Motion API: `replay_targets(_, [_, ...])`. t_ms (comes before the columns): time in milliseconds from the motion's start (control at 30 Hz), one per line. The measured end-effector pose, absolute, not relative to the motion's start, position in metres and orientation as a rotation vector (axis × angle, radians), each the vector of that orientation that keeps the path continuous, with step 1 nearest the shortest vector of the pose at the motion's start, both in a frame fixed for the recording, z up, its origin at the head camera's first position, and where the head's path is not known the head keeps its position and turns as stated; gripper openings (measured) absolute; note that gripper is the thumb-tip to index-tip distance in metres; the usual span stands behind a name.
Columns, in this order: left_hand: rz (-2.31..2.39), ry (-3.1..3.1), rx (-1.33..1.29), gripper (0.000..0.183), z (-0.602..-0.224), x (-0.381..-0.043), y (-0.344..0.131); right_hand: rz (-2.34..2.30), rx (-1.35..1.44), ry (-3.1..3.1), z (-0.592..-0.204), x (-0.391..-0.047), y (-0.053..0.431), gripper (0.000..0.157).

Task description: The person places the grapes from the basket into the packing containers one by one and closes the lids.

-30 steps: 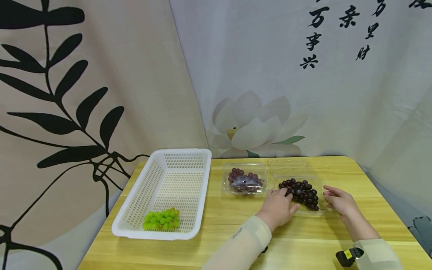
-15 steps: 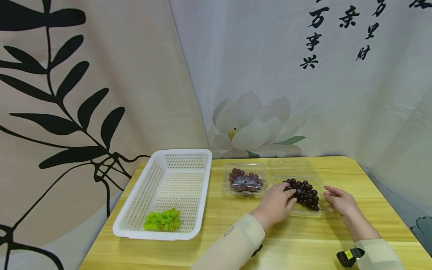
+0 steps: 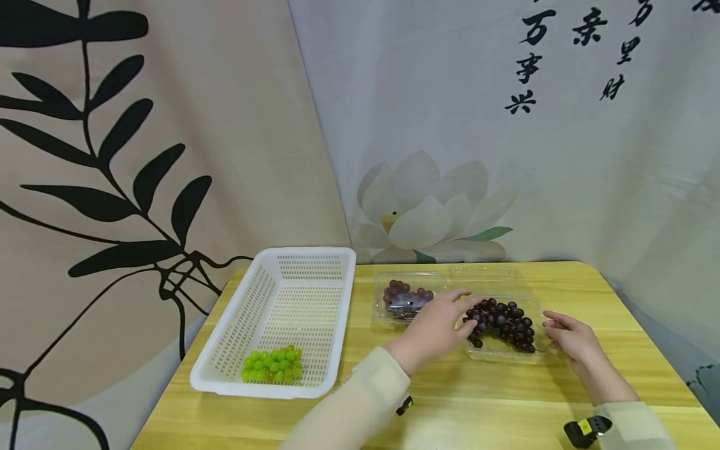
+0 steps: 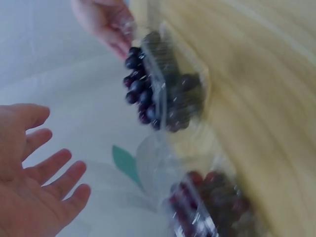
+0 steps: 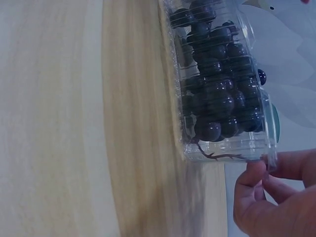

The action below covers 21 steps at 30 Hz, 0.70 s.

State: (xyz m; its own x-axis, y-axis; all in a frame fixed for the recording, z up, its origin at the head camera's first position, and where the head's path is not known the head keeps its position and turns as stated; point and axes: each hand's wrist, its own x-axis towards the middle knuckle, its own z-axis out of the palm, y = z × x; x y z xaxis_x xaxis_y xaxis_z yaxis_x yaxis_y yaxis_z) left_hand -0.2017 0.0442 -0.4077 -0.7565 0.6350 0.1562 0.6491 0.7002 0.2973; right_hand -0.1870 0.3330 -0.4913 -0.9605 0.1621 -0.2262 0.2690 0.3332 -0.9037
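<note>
Across the back, a printed fabric backdrop [image 3: 236,125] is hanging behind everything, and out in front of it a wood-grain table [image 3: 484,400] is carrying the whole spread. The white perforated basket [image 3: 306,312] is sitting well to the left of the open clamshell box [image 3: 503,356], our landmark here, its slotted walls looking suited to letting water or air through. The box's clear lid [image 3: 486,278] is folding back behind it, leaving the fruit within reach from above. Just left of the open clamshell box, a closed-looking clamshell [image 3: 382,317] is standing.

Now the hands! The left hand [image 3: 435,328] is hovering at the box's left side, fingers spreading apart, gripping nothing. Over on the box's right, the right hand [image 3: 576,340] is pinching the rim between thumb and fingers, probably to keep such a light container from sliding; whether the stem is caught in there too, I cannot tell.

Inside the open clamshell box, the dark grapes [image 3: 509,322] are lying in one loose heap. The red grapes [image 3: 402,294] are showing through the plastic next door, left of it. Farther left, the green grapes [image 3: 272,364] are resting in the basket's near end. Smallest of all, a bare stem [image 5: 217,156] is trailing toward the box's right edge.
</note>
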Motion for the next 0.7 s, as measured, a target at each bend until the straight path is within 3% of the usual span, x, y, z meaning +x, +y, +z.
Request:
replay_targets(367, [-0.638, -2.851, -1.2, 0.053, -0.384, -0.195, -0.016, -1.712, 0.402, 2.479, -0.49, -0.186, 0.336, 0.052])
replay_targets(700, [-0.819, -2.95, -1.009, 0.055, -0.383, -0.199, -0.075, -1.72, 0.411, 2.465, -0.489, -0.187, 0.333, 0.052])
